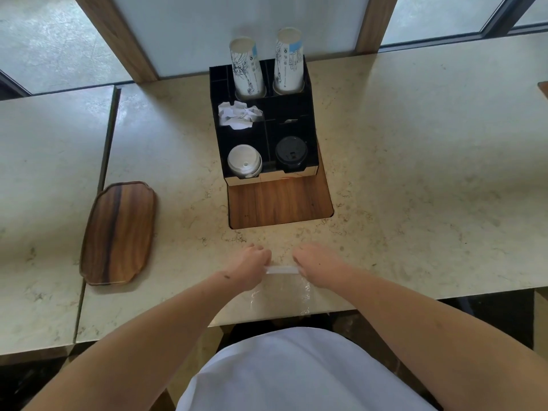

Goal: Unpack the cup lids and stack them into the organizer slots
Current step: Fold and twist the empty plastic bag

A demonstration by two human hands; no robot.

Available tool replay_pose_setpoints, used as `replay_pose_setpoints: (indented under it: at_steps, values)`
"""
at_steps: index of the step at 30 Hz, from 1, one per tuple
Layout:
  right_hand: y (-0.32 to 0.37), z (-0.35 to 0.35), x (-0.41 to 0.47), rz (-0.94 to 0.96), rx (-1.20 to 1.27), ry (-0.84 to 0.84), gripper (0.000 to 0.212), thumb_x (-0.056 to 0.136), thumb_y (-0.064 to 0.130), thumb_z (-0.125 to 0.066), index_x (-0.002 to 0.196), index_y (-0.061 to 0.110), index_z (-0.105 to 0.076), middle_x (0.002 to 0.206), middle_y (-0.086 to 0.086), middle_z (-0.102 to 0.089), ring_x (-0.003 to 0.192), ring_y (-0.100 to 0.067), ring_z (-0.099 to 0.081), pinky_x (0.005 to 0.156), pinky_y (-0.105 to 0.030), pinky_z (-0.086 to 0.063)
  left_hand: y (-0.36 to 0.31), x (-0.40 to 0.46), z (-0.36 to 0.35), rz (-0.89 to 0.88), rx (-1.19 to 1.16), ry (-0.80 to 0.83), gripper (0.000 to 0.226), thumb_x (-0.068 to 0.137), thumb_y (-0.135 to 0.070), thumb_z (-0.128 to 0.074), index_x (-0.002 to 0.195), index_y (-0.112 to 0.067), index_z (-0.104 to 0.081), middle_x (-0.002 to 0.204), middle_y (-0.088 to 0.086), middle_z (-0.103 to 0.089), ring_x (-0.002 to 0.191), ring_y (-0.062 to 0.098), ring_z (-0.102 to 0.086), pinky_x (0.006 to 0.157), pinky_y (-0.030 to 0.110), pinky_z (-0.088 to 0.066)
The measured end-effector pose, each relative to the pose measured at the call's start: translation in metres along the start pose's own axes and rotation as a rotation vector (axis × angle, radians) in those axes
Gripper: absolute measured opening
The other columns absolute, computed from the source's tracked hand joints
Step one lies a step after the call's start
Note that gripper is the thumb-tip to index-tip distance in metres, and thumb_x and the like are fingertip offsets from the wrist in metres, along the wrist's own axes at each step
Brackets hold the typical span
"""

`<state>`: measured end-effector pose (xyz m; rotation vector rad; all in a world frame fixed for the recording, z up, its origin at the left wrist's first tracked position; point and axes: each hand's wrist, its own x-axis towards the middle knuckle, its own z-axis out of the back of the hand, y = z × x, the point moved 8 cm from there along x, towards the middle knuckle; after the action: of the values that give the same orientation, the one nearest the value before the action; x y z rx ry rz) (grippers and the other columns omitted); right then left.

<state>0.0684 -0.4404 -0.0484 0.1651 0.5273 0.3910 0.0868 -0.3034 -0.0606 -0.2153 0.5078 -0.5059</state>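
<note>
Head view shows our left hand (pixel 252 264) and right hand (pixel 314 262) each pinching an end of a clear plastic bag (pixel 281 287) at the counter's near edge. We judge unpacking is underway; next, pull it open, then carry lids to the organizer (pixel 311 114).

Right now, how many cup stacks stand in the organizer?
2: the left cup stack and the right cup stack, both upside down in the back slots of the organizer. None look hidden.

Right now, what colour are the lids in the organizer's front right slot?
Black round plastic lids, head view.
</note>
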Motion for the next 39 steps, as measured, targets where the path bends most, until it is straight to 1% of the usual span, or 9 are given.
replay_pose_setpoints:
  at_steps: [5, 9, 12, 18, 22, 27, 32, 35, 39]
  values:
    - [0.002, -0.009, -0.002, 0.020, -0.044, 0.043, 0.010, 0.095, 0.019, -0.056, 0.087, 0.019, -0.049, 0.080, 0.005, -0.044, 0.077, -0.017, -0.049, 0.064, -0.030, -0.043, 0.003, -0.006, -0.002, -0.037, -0.028, -0.007, 0.009, 0.098, -0.015, -0.057, 0.096, -0.019, -0.065, 0.102, -0.002, -0.061, 0.095, 0.015, -0.048, 0.081, 0.027, -0.046]
    - [0.009, -0.008, -0.005, 0.033, -0.073, 0.049, 0.015, 0.092, 0.011, -0.056, 0.084, 0.020, -0.047, 0.081, 0.003, -0.048, 0.077, -0.018, -0.049, 0.066, -0.031, -0.046, -0.001, -0.011, 0.000, -0.115, 0.013, -0.026, 0.012, 0.100, -0.016, -0.055, 0.099, -0.016, -0.067, 0.103, 0.001, -0.062, 0.100, 0.018, -0.050, 0.085, 0.027, -0.044]
    - [0.018, 0.001, -0.013, 0.089, -0.195, -0.025, 0.020, 0.086, -0.001, -0.059, 0.082, 0.018, -0.052, 0.078, 0.000, -0.051, 0.071, -0.019, -0.048, 0.060, -0.031, -0.043, -0.009, -0.022, 0.004, -0.235, 0.117, -0.068, 0.011, 0.100, -0.012, -0.055, 0.098, -0.015, -0.065, 0.098, 0.002, -0.062, 0.092, 0.020, -0.053, 0.081, 0.027, -0.041]
    - [0.043, -0.016, -0.036, 0.206, -0.395, -0.006, 0.019, 0.078, -0.001, -0.060, 0.078, 0.016, -0.053, 0.077, -0.002, -0.055, 0.069, -0.019, -0.044, 0.058, -0.030, -0.037, -0.023, -0.052, -0.008, -0.378, 0.285, -0.114, 0.024, 0.063, -0.004, -0.083, 0.079, -0.015, -0.070, 0.080, -0.001, -0.063, 0.072, 0.018, -0.058, 0.064, 0.029, -0.054]
    - [0.037, -0.024, -0.052, 0.211, -0.412, 0.004, 0.014, 0.079, 0.001, -0.058, 0.081, 0.015, -0.061, 0.084, -0.004, -0.055, 0.075, -0.020, -0.048, 0.059, -0.031, -0.038, -0.020, -0.064, -0.015, -0.394, 0.345, -0.103, 0.017, 0.077, -0.010, -0.072, 0.093, -0.016, -0.073, 0.090, -0.001, -0.064, 0.079, 0.018, -0.058, 0.068, 0.030, -0.052]
    - [0.031, -0.021, -0.046, 0.156, -0.345, -0.023, 0.023, 0.086, -0.004, -0.048, 0.099, 0.008, -0.062, 0.102, -0.008, -0.055, 0.090, -0.024, -0.050, 0.072, -0.035, -0.046, -0.012, -0.061, -0.013, -0.258, 0.247, -0.052, 0.019, 0.095, -0.014, -0.059, 0.109, -0.017, -0.073, 0.105, 0.000, -0.063, 0.094, 0.020, -0.056, 0.080, 0.032, -0.052]
    - [0.027, 0.000, -0.030, 0.104, -0.219, -0.050, 0.020, 0.089, -0.001, -0.057, 0.100, 0.015, -0.063, 0.102, -0.003, -0.060, 0.096, -0.022, -0.052, 0.076, -0.032, -0.048, -0.006, -0.035, -0.003, -0.126, 0.013, -0.050, 0.017, 0.100, -0.018, -0.056, 0.099, -0.015, -0.073, 0.105, 0.000, -0.061, 0.100, 0.018, -0.053, 0.082, 0.028, -0.047]
    - [0.023, 0.004, -0.023, 0.062, -0.147, -0.046, 0.020, 0.089, -0.002, -0.056, 0.098, 0.016, -0.057, 0.100, -0.003, -0.059, 0.089, -0.019, -0.047, 0.069, -0.030, -0.039, 0.002, -0.023, -0.003, -0.069, -0.038, -0.009, 0.007, 0.097, -0.020, -0.062, 0.101, -0.017, -0.066, 0.106, 0.000, -0.063, 0.097, 0.017, -0.053, 0.077, 0.024, -0.043]
    - [0.019, 0.005, -0.014, 0.061, -0.118, 0.000, 0.015, 0.092, 0.002, -0.056, 0.098, 0.016, -0.055, 0.101, -0.003, -0.058, 0.085, -0.017, -0.040, 0.070, -0.029, -0.038, 0.006, -0.016, -0.001, -0.030, -0.059, 0.028, 0.010, 0.096, -0.021, -0.063, 0.103, -0.016, -0.067, 0.106, 0.000, -0.060, 0.097, 0.018, -0.053, 0.081, 0.029, -0.050]
